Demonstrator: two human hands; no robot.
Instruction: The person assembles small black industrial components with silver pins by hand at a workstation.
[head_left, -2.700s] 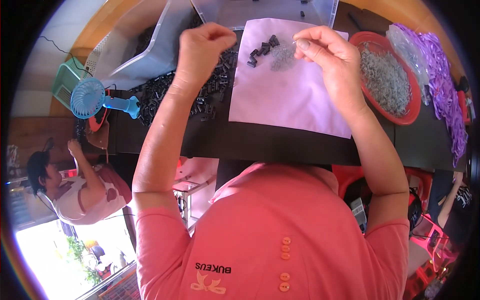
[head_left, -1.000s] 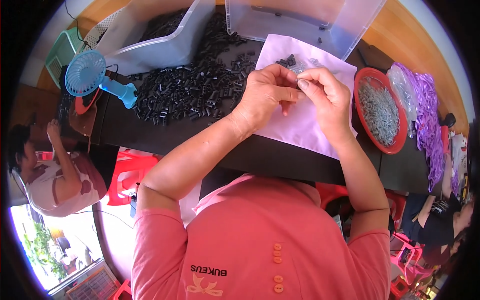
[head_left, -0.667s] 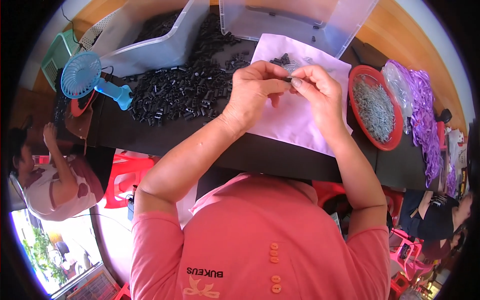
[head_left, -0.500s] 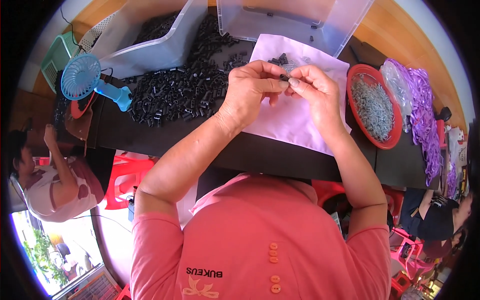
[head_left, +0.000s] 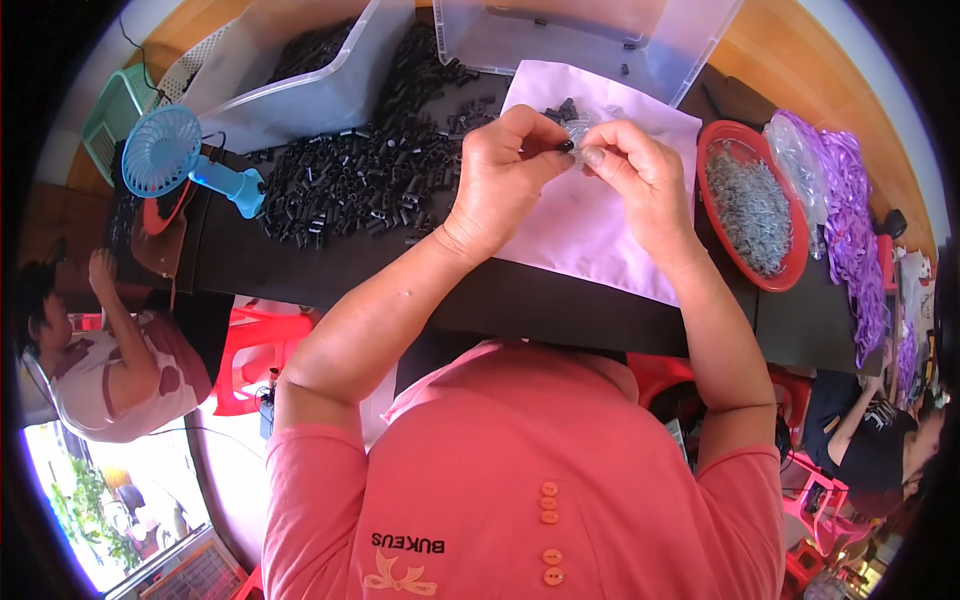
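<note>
Over a pale pink sheet (head_left: 600, 245), my two hands meet almost fingertip to fingertip. My left hand (head_left: 505, 180) pinches a small black tubular piece (head_left: 566, 146) between thumb and forefinger. The thumb and forefinger of my right hand (head_left: 645, 185) are closed right beside it; whatever they hold is too small to make out. Just beyond the fingers, a few black pieces (head_left: 568, 108) and small clear or silvery bits lie on the sheet. Left of my left hand spreads a large heap of similar black tubular pieces (head_left: 350, 195).
A red basket (head_left: 797, 265) of small silvery parts stands right, beside a clear plastic bag (head_left: 795, 165) and purple ribbons (head_left: 845, 220). Translucent bins (head_left: 270, 120) stand at the back. A blue fan (head_left: 162, 150) is at left. Other people sit on both sides.
My fingertips have drawn slightly apart, and the black piece now sits at the left fingertips. The right hand has shifted a little to the right.
</note>
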